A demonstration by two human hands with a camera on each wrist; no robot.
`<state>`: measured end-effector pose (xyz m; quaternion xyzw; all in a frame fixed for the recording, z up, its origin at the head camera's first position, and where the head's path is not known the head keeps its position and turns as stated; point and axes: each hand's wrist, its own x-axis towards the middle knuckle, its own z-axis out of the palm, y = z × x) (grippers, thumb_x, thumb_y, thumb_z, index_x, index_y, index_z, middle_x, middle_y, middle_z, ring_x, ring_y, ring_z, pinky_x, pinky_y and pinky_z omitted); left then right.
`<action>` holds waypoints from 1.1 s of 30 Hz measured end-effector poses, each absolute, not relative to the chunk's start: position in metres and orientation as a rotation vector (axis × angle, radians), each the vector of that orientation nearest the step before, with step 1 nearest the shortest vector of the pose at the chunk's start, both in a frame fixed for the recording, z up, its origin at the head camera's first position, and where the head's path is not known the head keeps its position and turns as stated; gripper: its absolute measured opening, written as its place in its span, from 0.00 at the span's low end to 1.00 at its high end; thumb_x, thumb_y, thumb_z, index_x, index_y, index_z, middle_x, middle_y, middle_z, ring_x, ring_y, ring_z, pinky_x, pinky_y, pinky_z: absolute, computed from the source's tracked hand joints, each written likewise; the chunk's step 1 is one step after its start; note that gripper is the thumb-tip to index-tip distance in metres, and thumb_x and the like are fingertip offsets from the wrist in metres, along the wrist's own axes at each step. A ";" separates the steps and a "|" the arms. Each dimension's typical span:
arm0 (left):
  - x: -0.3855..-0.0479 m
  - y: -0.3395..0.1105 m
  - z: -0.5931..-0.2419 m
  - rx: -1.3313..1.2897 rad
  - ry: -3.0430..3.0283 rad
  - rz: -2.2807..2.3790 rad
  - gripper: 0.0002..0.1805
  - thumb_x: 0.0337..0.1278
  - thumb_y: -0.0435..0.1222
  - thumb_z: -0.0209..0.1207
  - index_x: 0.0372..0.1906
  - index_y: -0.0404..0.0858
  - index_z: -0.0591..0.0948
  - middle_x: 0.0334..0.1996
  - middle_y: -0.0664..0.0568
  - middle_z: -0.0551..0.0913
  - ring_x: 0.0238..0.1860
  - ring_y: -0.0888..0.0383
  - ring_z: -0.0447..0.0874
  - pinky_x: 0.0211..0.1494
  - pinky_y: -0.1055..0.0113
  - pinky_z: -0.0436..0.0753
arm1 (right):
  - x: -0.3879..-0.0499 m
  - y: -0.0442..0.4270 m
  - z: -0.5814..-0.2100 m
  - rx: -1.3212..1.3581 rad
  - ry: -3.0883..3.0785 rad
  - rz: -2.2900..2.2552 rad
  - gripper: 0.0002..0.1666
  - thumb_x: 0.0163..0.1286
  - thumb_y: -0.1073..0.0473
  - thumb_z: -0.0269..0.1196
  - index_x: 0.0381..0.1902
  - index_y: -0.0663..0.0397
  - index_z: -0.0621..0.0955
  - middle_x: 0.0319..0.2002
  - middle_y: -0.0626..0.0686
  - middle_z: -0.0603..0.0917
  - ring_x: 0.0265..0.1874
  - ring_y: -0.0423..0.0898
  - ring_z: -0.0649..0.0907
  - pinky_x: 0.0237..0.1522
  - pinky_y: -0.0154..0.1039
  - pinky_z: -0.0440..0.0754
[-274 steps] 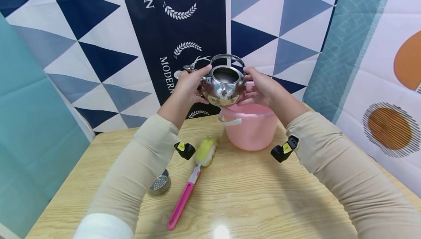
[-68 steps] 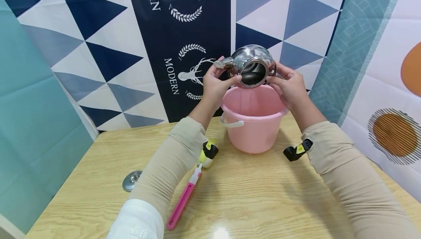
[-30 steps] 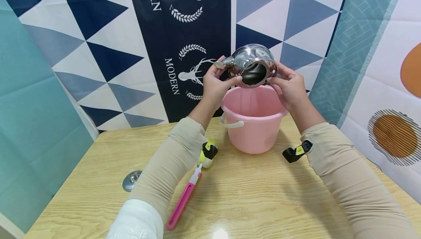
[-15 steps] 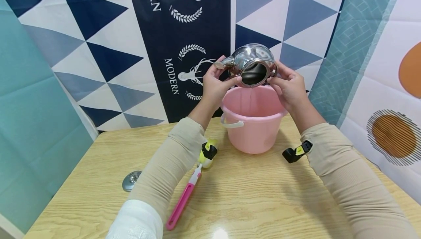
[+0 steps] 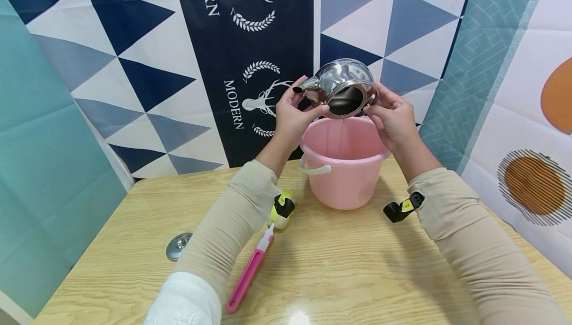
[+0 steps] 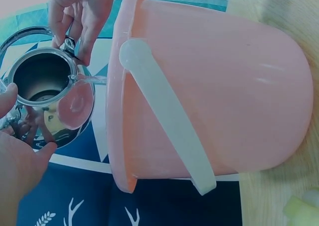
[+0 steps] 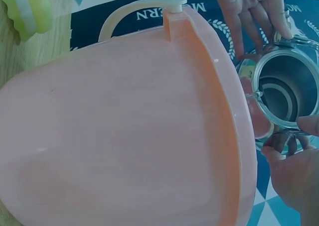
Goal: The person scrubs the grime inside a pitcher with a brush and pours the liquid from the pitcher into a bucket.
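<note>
A shiny steel teapot [image 5: 344,72] is tipped forward above the pink bucket [image 5: 344,186], its wide mouth facing me. From the lip a thin trickle of water falls into the bucket. My left hand [image 5: 292,119] grips the teapot's spout side, thumb near the rim. On the opposite side my right hand [image 5: 395,119] holds it, thumb by the handle joint. At the spout tip a dark opening shows. The left wrist view shows water leaving the teapot [image 6: 75,119] at the rim; in the right wrist view the inside of the teapot [image 7: 286,86] is visible.
On the wooden table [image 5: 339,270] lies a sponge brush [image 5: 250,278] with a pink handle, its yellow-and-white head partly behind the left wrist camera. A round metal lid [image 5: 178,245] rests left of my left forearm. Patterned cloth [image 5: 134,76] hangs behind the bucket.
Since the oldest frame, the teapot has gone from upright to tipped, moving right over the bucket. In the last half second the spout's small cap has swung off its opening.
</note>
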<state>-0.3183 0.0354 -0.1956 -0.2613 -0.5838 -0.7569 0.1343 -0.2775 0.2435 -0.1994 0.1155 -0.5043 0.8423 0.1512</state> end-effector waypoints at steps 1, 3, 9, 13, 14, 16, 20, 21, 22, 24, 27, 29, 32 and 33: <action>-0.318 0.035 -0.196 -0.757 -1.689 -2.196 0.43 0.41 0.19 0.71 0.68 0.40 0.71 0.60 0.50 0.78 0.60 0.63 0.74 0.56 0.64 0.78 | -0.278 0.243 -0.199 0.334 -1.442 2.419 0.42 0.61 0.84 0.54 0.72 0.56 0.65 0.72 0.52 0.64 0.66 0.46 0.68 0.51 0.32 0.78; -0.319 0.036 -0.196 -0.760 -1.683 -2.197 0.44 0.40 0.19 0.71 0.68 0.40 0.71 0.60 0.50 0.78 0.60 0.64 0.74 0.58 0.62 0.77 | -0.278 0.243 -0.200 0.341 -1.422 2.431 0.43 0.61 0.85 0.53 0.72 0.57 0.65 0.72 0.53 0.64 0.66 0.46 0.68 0.51 0.32 0.78; -0.320 0.036 -0.197 -0.775 -1.683 -2.182 0.45 0.39 0.18 0.71 0.69 0.40 0.70 0.61 0.49 0.78 0.61 0.63 0.74 0.59 0.59 0.77 | -0.279 0.243 -0.199 0.348 -1.407 2.436 0.43 0.60 0.85 0.52 0.72 0.57 0.64 0.72 0.53 0.63 0.67 0.46 0.68 0.51 0.33 0.78; -0.320 0.035 -0.197 -0.787 -1.691 -2.150 0.45 0.40 0.19 0.72 0.68 0.41 0.70 0.60 0.50 0.78 0.60 0.63 0.75 0.58 0.62 0.77 | -0.279 0.243 -0.199 0.333 -1.376 2.454 0.43 0.59 0.86 0.52 0.72 0.57 0.65 0.72 0.53 0.63 0.67 0.47 0.67 0.50 0.33 0.78; -0.320 0.035 -0.197 -0.790 -1.695 -2.142 0.44 0.40 0.20 0.72 0.68 0.41 0.71 0.60 0.51 0.78 0.60 0.64 0.75 0.58 0.63 0.78 | -0.279 0.243 -0.198 0.329 -1.372 2.454 0.44 0.59 0.86 0.52 0.72 0.57 0.66 0.72 0.53 0.64 0.67 0.47 0.68 0.50 0.33 0.78; -0.320 0.035 -0.197 -0.797 -1.699 -2.127 0.44 0.41 0.21 0.72 0.68 0.41 0.71 0.59 0.51 0.79 0.59 0.65 0.75 0.57 0.65 0.78 | -0.280 0.243 -0.198 0.322 -1.366 2.452 0.44 0.59 0.86 0.52 0.72 0.56 0.66 0.72 0.53 0.64 0.67 0.47 0.68 0.50 0.33 0.79; -0.320 0.036 -0.198 -0.797 -1.713 -2.107 0.43 0.41 0.22 0.73 0.68 0.41 0.71 0.58 0.53 0.79 0.58 0.66 0.75 0.55 0.69 0.78 | -0.280 0.242 -0.199 0.322 -1.334 2.466 0.44 0.59 0.87 0.50 0.72 0.57 0.66 0.71 0.54 0.65 0.65 0.48 0.69 0.48 0.33 0.80; -0.319 0.036 -0.198 -0.797 -1.716 -2.102 0.43 0.41 0.22 0.73 0.68 0.41 0.71 0.58 0.53 0.79 0.58 0.66 0.76 0.55 0.69 0.78 | -0.280 0.242 -0.199 0.322 -1.335 2.463 0.44 0.59 0.87 0.49 0.72 0.57 0.66 0.71 0.54 0.65 0.65 0.47 0.69 0.48 0.33 0.80; -0.319 0.036 -0.198 -0.798 -1.717 -2.098 0.43 0.41 0.22 0.73 0.68 0.41 0.71 0.58 0.54 0.79 0.58 0.66 0.76 0.55 0.70 0.78 | -0.280 0.242 -0.199 0.321 -1.328 2.466 0.44 0.59 0.87 0.49 0.71 0.57 0.66 0.71 0.54 0.65 0.65 0.47 0.69 0.48 0.33 0.80; -0.318 0.036 -0.198 -0.795 -1.724 -2.091 0.44 0.41 0.22 0.73 0.68 0.42 0.71 0.57 0.54 0.79 0.58 0.67 0.76 0.54 0.70 0.78 | -0.280 0.241 -0.200 0.322 -1.329 2.461 0.44 0.59 0.87 0.49 0.72 0.56 0.66 0.71 0.55 0.65 0.64 0.47 0.70 0.49 0.33 0.79; -0.317 0.037 -0.198 -0.791 -1.727 -2.082 0.44 0.40 0.22 0.73 0.68 0.42 0.71 0.57 0.54 0.78 0.57 0.67 0.76 0.54 0.70 0.78 | -0.280 0.241 -0.200 0.323 -1.326 2.457 0.43 0.59 0.87 0.49 0.72 0.56 0.66 0.71 0.55 0.66 0.64 0.48 0.70 0.50 0.33 0.79; -0.317 0.037 -0.198 -0.785 -1.732 -2.077 0.44 0.40 0.22 0.73 0.68 0.42 0.71 0.57 0.54 0.78 0.57 0.66 0.76 0.54 0.70 0.78 | -0.279 0.241 -0.200 0.323 -1.320 2.460 0.44 0.59 0.87 0.49 0.72 0.55 0.66 0.71 0.55 0.66 0.64 0.48 0.70 0.50 0.33 0.79; -0.317 0.037 -0.198 -0.791 -1.734 -2.068 0.44 0.40 0.22 0.73 0.67 0.42 0.71 0.57 0.54 0.77 0.57 0.66 0.76 0.54 0.70 0.79 | -0.279 0.241 -0.200 0.328 -1.309 2.467 0.44 0.59 0.87 0.49 0.72 0.55 0.66 0.71 0.54 0.66 0.66 0.48 0.69 0.51 0.33 0.78; -0.318 0.037 -0.198 -0.794 -1.734 -2.065 0.44 0.40 0.22 0.73 0.67 0.42 0.71 0.57 0.54 0.77 0.57 0.66 0.76 0.54 0.70 0.79 | -0.279 0.241 -0.200 0.330 -1.302 2.472 0.44 0.59 0.88 0.49 0.72 0.55 0.66 0.71 0.54 0.66 0.66 0.49 0.69 0.51 0.33 0.78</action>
